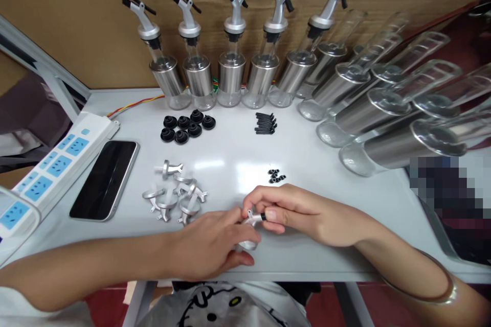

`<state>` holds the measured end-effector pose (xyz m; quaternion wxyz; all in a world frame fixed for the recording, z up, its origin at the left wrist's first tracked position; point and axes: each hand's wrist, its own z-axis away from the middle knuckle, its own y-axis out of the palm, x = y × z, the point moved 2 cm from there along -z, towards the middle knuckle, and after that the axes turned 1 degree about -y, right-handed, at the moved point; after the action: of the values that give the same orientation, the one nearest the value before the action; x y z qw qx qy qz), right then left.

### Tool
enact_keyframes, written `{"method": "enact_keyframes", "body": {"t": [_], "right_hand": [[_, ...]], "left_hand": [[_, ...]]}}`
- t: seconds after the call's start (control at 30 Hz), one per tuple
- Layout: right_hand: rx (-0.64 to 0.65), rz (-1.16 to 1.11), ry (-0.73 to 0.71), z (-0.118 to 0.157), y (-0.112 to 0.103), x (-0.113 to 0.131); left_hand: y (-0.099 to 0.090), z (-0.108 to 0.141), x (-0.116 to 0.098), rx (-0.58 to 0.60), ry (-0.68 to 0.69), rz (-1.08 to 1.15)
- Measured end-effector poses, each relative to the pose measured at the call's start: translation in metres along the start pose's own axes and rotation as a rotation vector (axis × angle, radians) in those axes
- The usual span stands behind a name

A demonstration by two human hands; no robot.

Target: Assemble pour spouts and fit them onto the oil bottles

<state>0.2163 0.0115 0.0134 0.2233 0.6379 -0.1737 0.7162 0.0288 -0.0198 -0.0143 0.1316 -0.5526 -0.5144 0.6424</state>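
Observation:
My left hand [210,240] is closed around a silver bottle pourer spout [252,219], just above the table's front edge. Its round flange lies partly hidden under my fingers. At the spout's narrow end sits a small black tip [263,216], pinched between thumb and fingers of my right hand [310,214]. Past my right hand lie several small black tips [274,178] in a little cluster. To the left of my hands is a loose heap of silver pourer spouts [187,206].
Black rubber stoppers [184,122] and black levers [265,123] lie mid-table. Several bottles with fitted pourers [231,69] line the back; open-necked bottles [391,102] crowd the right. A phone [105,180] and a power strip [57,166] occupy the left.

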Motion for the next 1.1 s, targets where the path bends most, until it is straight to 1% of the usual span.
{"method": "enact_keyframes", "body": {"t": [0.13, 0.23, 0.3, 0.4, 0.47, 0.53, 0.57, 0.67, 0.73, 0.93, 0.97, 1.1], "right_hand": [[0.001, 0.024, 0.032, 0.0011, 0.0026, 0.0013], [-0.011, -0.059, 0.032, -0.0004, 0.0044, -0.0004], [-0.036, -0.131, 0.031, -0.0019, 0.0052, -0.0025], [-0.078, -0.199, 0.026, -0.0036, 0.0066, -0.0037], [-0.111, -0.225, 0.018, -0.0041, 0.0077, -0.0025], [-0.139, -0.231, 0.005, -0.0043, 0.0087, -0.0007], [-0.146, -0.229, -0.002, -0.0044, 0.0090, 0.0000], [-0.152, -0.198, -0.023, -0.0045, 0.0091, -0.0004], [-0.158, -0.162, -0.034, -0.0045, 0.0085, -0.0027], [-0.213, -0.012, -0.063, -0.0047, 0.0086, -0.0065], [-0.247, 0.013, -0.062, -0.0047, 0.0083, -0.0058], [-0.457, 0.177, -0.088, -0.0036, 0.0049, -0.0007]], "left_hand": [[0.0003, -0.0009, 0.0007, -0.005, 0.045, -0.014], [-0.0026, -0.0020, 0.0008, -0.001, 0.067, 0.009], [-0.0056, -0.0024, 0.0007, -0.045, 0.065, 0.034], [-0.0081, -0.0014, 0.0010, -0.171, 0.072, 0.114], [-0.0073, 0.0003, 0.0019, -0.238, 0.105, 0.186], [-0.0053, 0.0022, 0.0033, -0.264, 0.146, 0.235], [-0.0043, 0.0028, 0.0040, -0.257, 0.156, 0.242], [-0.0026, 0.0030, 0.0051, -0.186, 0.137, 0.228], [-0.0031, 0.0025, 0.0043, -0.167, 0.132, 0.210], [-0.0036, 0.0011, 0.0032, -0.267, 0.110, 0.158], [-0.0035, 0.0007, 0.0031, -0.284, 0.104, 0.148], [-0.0053, -0.0007, 0.0018, -0.332, 0.093, 0.145]]}}
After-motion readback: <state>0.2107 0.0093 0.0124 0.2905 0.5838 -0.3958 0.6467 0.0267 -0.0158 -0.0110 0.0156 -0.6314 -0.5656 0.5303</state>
